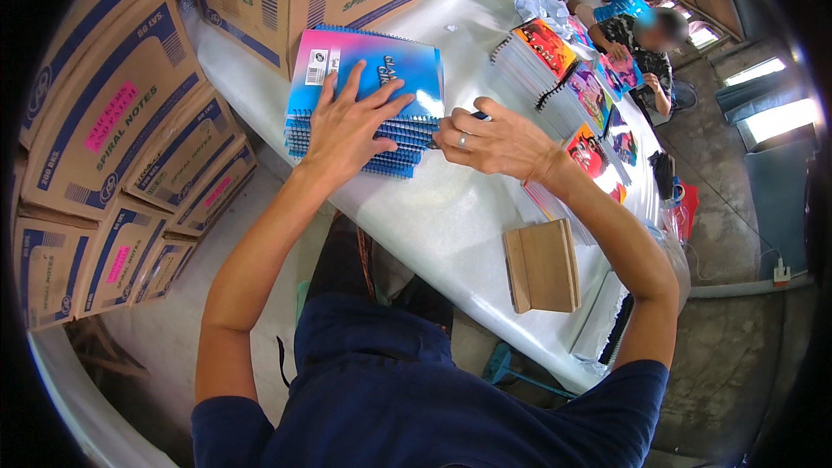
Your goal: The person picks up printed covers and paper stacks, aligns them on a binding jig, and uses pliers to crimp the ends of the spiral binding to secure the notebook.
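Observation:
A stack of spiral notebooks [421, 65] with pink and blue covers lies on the white-covered table [407, 234]. My left hand [354, 126] rests on the top cover, fingers spread, pressing down beside a white barcode label. Against the right side of the stack, my right hand [498, 146], with a ring on one finger, is closed around a small dark tool [480, 115]. Its dark end shows above the fist, and a tip seems to reach the notebooks' wire edges. The fingers cover most of it, so its kind is unclear.
Cardboard cartons [113, 113] are piled at the left, and another carton [299, 0] stands behind the stack. Colourful notebook stacks [544, 48] line the table's right side, near folded cardboard [542, 267] and crumpled plastic [542, 4]. Another person [637, 56] handles a notebook across the table.

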`<state>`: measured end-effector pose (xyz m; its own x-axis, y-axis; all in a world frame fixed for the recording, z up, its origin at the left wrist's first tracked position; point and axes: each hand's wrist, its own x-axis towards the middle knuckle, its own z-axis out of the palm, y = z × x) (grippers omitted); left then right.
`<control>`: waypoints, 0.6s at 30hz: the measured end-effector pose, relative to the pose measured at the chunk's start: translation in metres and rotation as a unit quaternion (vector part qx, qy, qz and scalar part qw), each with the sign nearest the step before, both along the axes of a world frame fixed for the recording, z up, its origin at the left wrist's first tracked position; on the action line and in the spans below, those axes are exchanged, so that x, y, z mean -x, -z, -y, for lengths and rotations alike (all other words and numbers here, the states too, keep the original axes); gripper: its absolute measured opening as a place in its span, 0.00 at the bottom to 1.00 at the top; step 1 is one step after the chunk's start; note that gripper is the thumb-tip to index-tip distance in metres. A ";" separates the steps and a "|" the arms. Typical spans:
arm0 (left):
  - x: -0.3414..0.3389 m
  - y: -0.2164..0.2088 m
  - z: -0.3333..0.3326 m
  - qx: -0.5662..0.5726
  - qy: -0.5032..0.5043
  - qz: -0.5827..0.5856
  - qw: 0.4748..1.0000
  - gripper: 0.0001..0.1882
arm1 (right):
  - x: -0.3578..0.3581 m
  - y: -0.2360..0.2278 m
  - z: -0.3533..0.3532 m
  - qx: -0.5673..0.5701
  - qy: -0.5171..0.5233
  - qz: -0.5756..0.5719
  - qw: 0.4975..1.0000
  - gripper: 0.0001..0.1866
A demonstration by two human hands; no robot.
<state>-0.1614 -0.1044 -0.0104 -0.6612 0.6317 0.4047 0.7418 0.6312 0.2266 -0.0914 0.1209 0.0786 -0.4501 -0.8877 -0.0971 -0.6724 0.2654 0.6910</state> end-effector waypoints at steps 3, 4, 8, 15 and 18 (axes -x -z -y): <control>0.001 0.001 0.001 0.004 -0.002 -0.002 1.000 0.39 | -0.014 0.008 0.025 -0.022 0.177 0.048 0.983 0.05; 0.003 0.004 0.001 0.002 0.002 -0.003 1.000 0.39 | -0.026 0.014 0.048 -0.063 0.307 0.057 0.948 0.08; -0.007 -0.003 0.002 0.016 -0.021 -0.046 0.999 0.42 | -0.029 0.002 0.059 -0.022 0.309 0.050 0.949 0.09; -0.009 0.009 0.000 -0.022 0.006 -0.064 0.998 0.48 | -0.006 0.009 0.007 0.003 0.017 -0.005 1.000 0.12; -0.007 0.009 -0.001 -0.018 0.014 -0.059 0.998 0.47 | -0.007 0.016 0.003 -0.010 -0.005 -0.027 1.000 0.10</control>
<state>-0.1541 -0.1038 -0.0191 -0.5898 0.6330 0.5015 0.7817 0.6033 0.1578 -0.0847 0.1183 0.0625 -0.4454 -0.8908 -0.0899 -0.6366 0.2445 0.7314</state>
